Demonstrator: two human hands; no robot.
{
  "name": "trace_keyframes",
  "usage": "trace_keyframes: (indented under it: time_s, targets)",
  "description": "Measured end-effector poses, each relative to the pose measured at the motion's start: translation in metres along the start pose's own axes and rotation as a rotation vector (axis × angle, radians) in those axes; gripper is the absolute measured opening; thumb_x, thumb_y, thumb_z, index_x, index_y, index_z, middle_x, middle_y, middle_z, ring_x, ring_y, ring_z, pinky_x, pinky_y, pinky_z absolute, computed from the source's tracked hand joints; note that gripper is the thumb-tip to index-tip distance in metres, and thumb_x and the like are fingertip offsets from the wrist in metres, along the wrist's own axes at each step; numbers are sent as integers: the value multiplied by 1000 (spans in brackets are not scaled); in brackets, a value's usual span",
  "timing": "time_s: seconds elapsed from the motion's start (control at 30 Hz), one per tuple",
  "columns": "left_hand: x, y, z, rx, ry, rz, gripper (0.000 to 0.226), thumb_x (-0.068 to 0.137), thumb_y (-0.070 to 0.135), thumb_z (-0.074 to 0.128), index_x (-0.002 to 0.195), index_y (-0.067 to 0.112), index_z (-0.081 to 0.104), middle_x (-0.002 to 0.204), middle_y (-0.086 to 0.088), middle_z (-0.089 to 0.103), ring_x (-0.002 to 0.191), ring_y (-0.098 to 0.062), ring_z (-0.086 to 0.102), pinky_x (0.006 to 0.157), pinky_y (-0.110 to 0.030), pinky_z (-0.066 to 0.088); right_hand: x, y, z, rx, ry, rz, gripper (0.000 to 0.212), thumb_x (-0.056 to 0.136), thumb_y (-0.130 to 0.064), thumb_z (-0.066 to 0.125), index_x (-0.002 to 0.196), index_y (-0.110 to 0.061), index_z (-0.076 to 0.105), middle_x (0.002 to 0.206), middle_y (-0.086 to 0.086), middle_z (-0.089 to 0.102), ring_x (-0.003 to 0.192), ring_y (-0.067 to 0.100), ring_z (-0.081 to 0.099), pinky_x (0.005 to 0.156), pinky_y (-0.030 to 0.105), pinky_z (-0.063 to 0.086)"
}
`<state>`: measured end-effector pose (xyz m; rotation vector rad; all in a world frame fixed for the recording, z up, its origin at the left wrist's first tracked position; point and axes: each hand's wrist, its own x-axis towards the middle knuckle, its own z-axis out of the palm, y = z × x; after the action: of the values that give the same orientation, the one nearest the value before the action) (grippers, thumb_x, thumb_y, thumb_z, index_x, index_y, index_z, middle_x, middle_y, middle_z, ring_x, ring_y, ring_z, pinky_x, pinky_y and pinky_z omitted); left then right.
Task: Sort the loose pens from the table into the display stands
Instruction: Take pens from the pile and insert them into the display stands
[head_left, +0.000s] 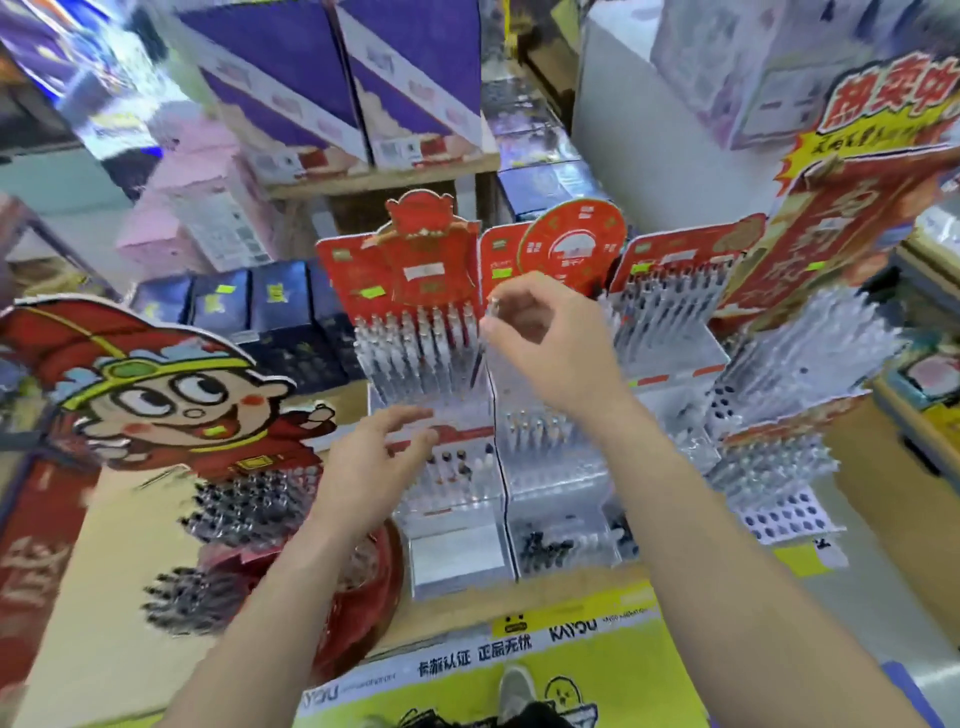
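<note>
While my right hand (540, 338) pinches a slim silver-topped pen (478, 364), seemingly dark-barrelled, over the tiered white plastic display stand (452, 551), my left hand (374, 462) hovers open.

Glossy red card backs (358, 270) top clear plastic display stands (556, 483).

Bright, even light; smeared, warped edges
</note>
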<state>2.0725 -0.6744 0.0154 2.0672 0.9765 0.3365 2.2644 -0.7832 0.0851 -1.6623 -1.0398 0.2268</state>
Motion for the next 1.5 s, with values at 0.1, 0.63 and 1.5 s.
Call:
trace_keyframes:
  time_s: [0.1, 0.63, 1.5]
  targets:
    - [4, -15, -8, 250, -41, 47, 40, 98, 45, 61, 136, 35, 59, 131, 17, 56, 79, -1, 62, 73, -25, 48, 16, 1, 10, -70, 41, -28, 11, 88, -15, 74, 97, -18, 70, 85, -7, 71, 78, 9, 67, 77, 29, 56]
    - [18, -40, 0, 382, 92, 170, 48, 97, 40, 62, 139, 19, 60, 139, 3, 52, 133, -19, 40, 111, -35, 35, 28, 22, 30, -137, 17, 72, 14, 89, -20, 76, 101, -22, 71, 90, -9, 72, 86, 7, 68, 84, 31, 58]
    - [16, -41, 5, 255, 147, 136, 40, 98, 27, 64, 137, 21, 62, 136, 7, 51, 130, -13, 38, 110, -30, 32, -3, 14, 15, -112, -85, 104, 14, 85, -15, 80, 97, -21, 74, 87, -12, 72, 80, 0, 67, 76, 14, 55]
